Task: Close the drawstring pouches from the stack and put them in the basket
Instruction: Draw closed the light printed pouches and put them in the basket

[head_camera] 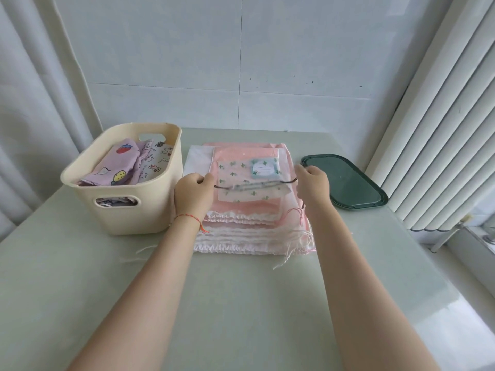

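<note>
On a tabletop, a basket of closed pouches sits just left of the stack, within easy reach. Atop the stack lies a cactus-print pouch; left hand and right hand, arms outstretched, each pinch its dark cord, apparently drawing it shut.

A home room is showing here: pale curtains are hanging on the left, vertical blinds are covering a window, and a plain table is standing against white walls.
</note>
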